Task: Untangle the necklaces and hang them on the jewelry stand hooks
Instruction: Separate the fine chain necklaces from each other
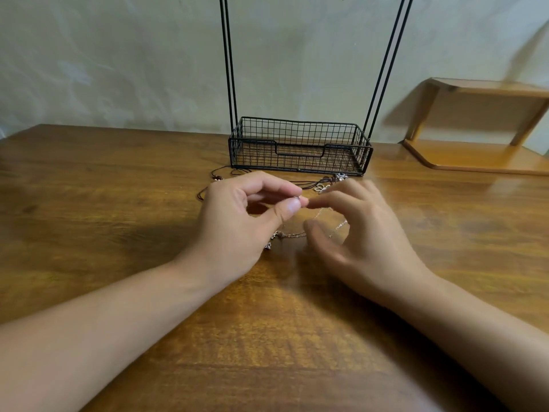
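1. Head view: both hands were over the wooden table (118, 179), close together near its middle, in front of the jewelry stand (300, 144).
2. The left hand (237, 221) pinched a small silver end of the thin chain necklace (337, 228) between thumb and forefinger, the other fingers curled above.
3. The right hand (365, 233) was blurred; its forefinger tip reached toward the left hand's pinch, almost touching it, and its thumb was spread apart below. Whether it actually gripped the chain could not be told.
4. The thin chain necklace ran from the pinch down under the right hand and back along the table toward a small pendant (268, 246) lying just beside the left hand's heel.
5. Dark cord necklaces (218, 176) lay on the table behind the hands, just in front of the stand's wire basket (300, 135), with a cluster of silver pendants (329, 182) near the basket's right front corner.
6. The stand's two pairs of black uprights rose out of the frame top; only the tips of its hooks showed there.
7. A wooden shelf (481, 126) stood at the right rear of the table, against the pale wall.
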